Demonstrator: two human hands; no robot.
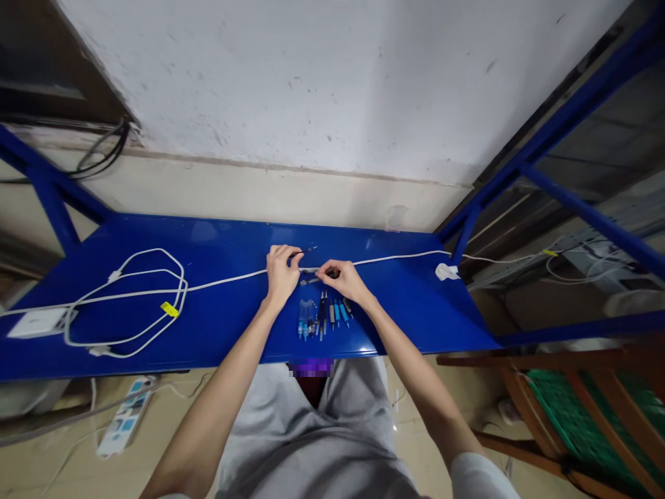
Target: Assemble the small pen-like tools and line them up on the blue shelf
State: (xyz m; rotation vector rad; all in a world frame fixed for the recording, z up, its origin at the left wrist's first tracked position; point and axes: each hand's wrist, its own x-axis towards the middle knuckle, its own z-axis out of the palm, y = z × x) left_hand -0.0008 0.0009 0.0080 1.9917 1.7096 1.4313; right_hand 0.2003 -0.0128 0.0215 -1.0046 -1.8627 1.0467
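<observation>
My left hand (283,270) is closed in a pinch above the blue shelf. A thin dark pen part (310,249) with a pale tip sticks out to the right from its fingertips. Close by on the right, my right hand (343,278) pinches a small dark piece (333,273), mostly hidden by the fingers, so its kind is unclear. Just below the hands lie clear pen barrels (304,315), thin dark pen parts (323,308) and short blue and grey grip pieces (340,312), sorted roughly in rows. Another clear-and-dark pen part (310,281) lies crosswise between the hands.
A white cable (223,281) runs across the blue shelf (233,326), passing behind both hands. Its loops (129,343) and a white adapter (39,323) lie at left. Crumpled white tissue (447,272) sits at right. Blue frame bars (576,190) and a wooden chair (551,409) stand right.
</observation>
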